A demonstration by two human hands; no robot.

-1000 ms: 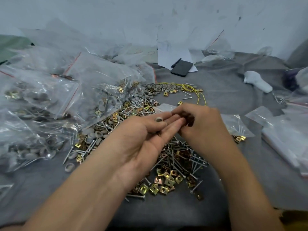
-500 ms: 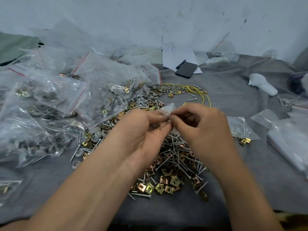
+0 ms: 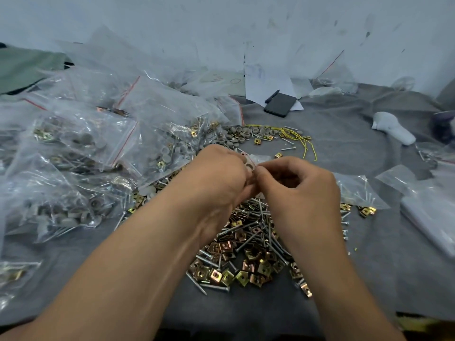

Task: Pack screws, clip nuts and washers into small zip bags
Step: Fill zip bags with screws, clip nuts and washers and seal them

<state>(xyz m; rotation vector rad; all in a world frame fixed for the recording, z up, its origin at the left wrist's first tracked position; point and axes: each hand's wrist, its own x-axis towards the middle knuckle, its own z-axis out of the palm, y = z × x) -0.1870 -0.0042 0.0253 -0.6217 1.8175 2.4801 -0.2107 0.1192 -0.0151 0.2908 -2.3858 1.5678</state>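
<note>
Brass-coloured clip nuts [image 3: 236, 271] mixed with long steel screws [image 3: 256, 232] form the loose pile nearest the body, at 6 o'clock of the hands, lying on grey felt cloth [image 3: 369, 279].

Above the pile: left hand [image 3: 216, 178] and right hand [image 3: 302, 190] meet fingertip to fingertip. Both pinch the top edge of a small clear zip bag [image 3: 256, 159], red strip just visible at its mouth. A grey washer [image 3: 249, 166] appears to sit at the left fingertips, at or in the bag mouth; cannot tell whether it is inside. Other contents hidden behind the fingers.

9 to 11 o'clock: heap of filled zip bags [image 3: 81, 153] holding the same mix. 3 o'clock: one part-filled bag [image 3: 357, 195] with screws, two clip nuts beside it. 12 o'clock, beyond the hands: loose grey washers [image 3: 241, 135], yellow wire ties [image 3: 295, 137]. Farther back: black phone [image 3: 280, 104] on white paper [image 3: 266, 87]; a white object [image 3: 391, 129] at 2 o'clock.

Judgement: bag is being opened or loaded. Risks:
- washer slips off the fingertips if the mouth is not held wide, dropping into the pile below;
- thin film, sharp screw points could puncture it;
- seal may not close if a part lies across the strip.
</note>
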